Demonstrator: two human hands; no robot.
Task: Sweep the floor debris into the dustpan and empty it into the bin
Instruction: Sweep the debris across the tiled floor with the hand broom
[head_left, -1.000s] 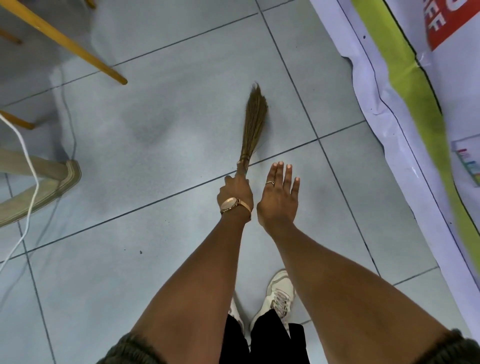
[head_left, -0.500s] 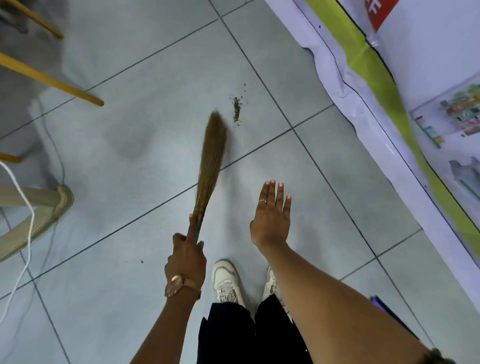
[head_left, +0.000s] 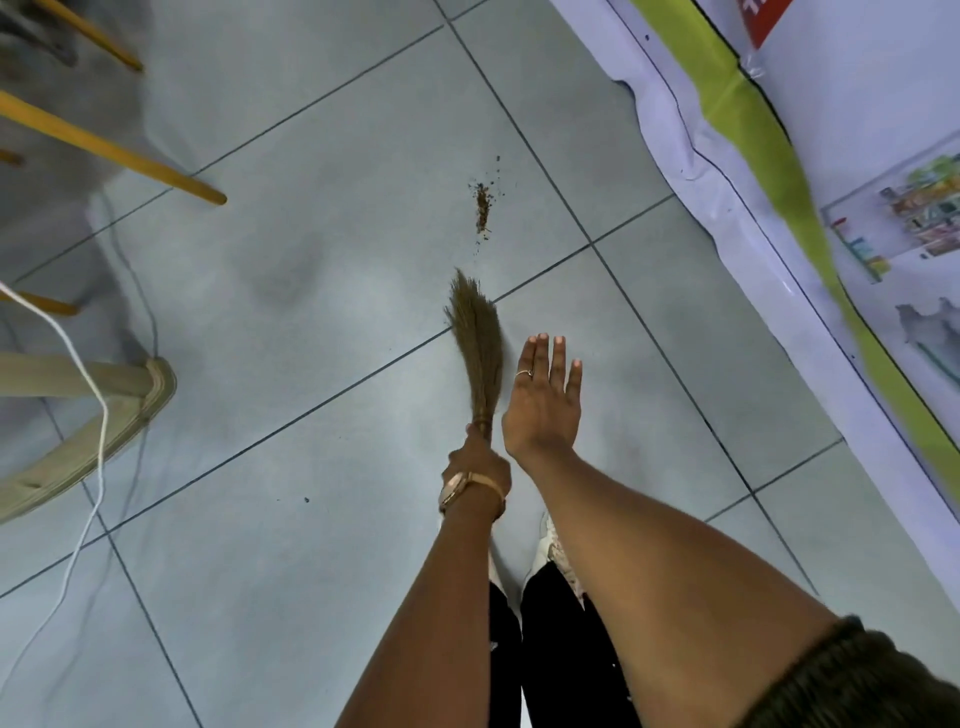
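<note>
Debris (head_left: 483, 208) lies in a small pile on the tiled floor (head_left: 311, 291), ahead of the broom (head_left: 478, 343) tips and apart from them. Our left hand (head_left: 478, 462) wraps fingers around the broom's handle. Our right hand (head_left: 543, 400), just beside the broom, is flat, fingers extended together.

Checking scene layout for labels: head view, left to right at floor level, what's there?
White cable → wooden chair base → broom in the left hand → open right hand → printed banner. The debris pile sits above the broom, so it is left out.
</note>
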